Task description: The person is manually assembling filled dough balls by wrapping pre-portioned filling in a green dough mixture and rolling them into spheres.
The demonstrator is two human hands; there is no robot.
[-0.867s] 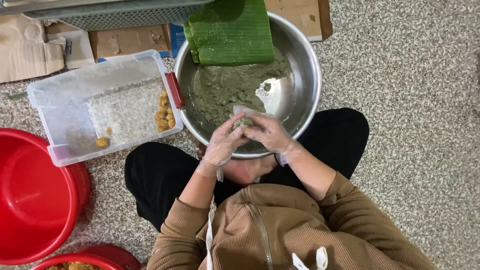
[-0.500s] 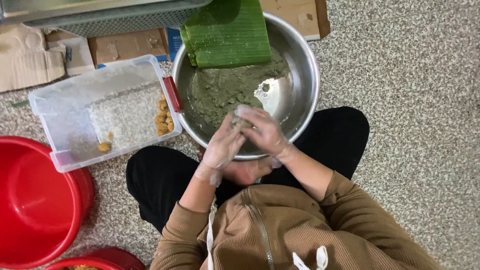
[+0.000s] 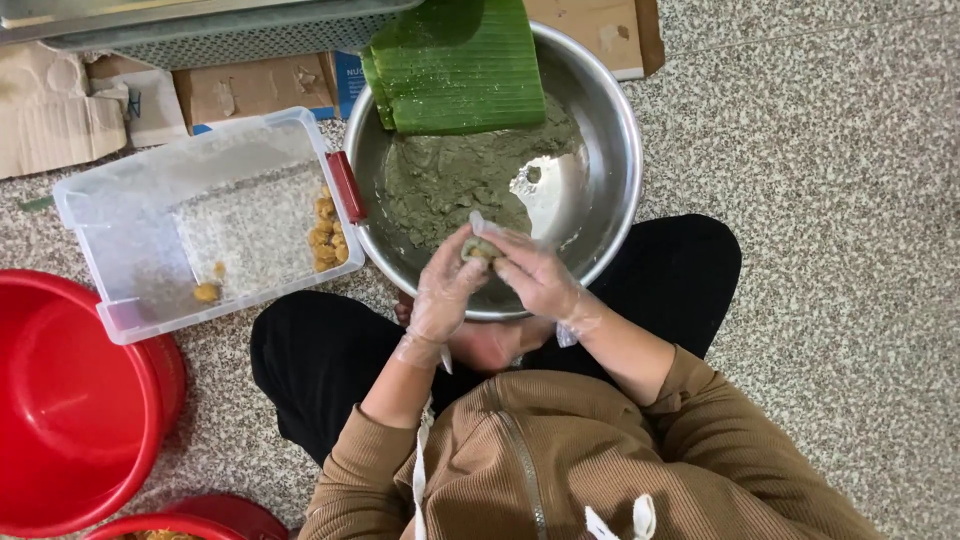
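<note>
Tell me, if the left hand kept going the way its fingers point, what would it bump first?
Probably the dough lump it already cups with the right hand; the left hand would then meet green dough in the bowl.

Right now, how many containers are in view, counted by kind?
Metal bowl: 1
Clear plastic bin: 1
Red tubs: 2, the second only partly in view at the bottom edge
Total: 4

Floor-level food-prep spot: dough bowl [image 3: 610, 150], banana leaves [image 3: 455, 65].
</note>
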